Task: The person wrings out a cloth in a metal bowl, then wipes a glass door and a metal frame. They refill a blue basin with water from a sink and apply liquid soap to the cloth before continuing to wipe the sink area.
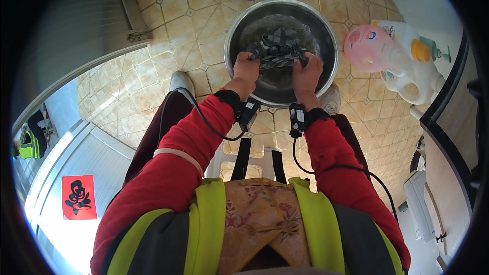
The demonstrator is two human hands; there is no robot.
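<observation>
A wide metal basin (232,29) sits on the floor in front of me with water in it. Bunched up inside lies a wet dark grey cloth (279,46), patterned with lighter grey patches. My left hand (245,72) is closed on the cloth's left edge, thumb toward the middle. Over the right side of the basin, my right hand (307,74) grips the cloth's other edge with curled fingers. The cloth stretches between both hands, low in the basin. Its underside is hidden.
Right of the basin stand a pink bottle (364,48), a white bottle with an orange cap (395,30) and a green pump bottle (433,50). A door (76,25) is at the far left. Black cables run from devices on both wrists. My shoes flank the basin.
</observation>
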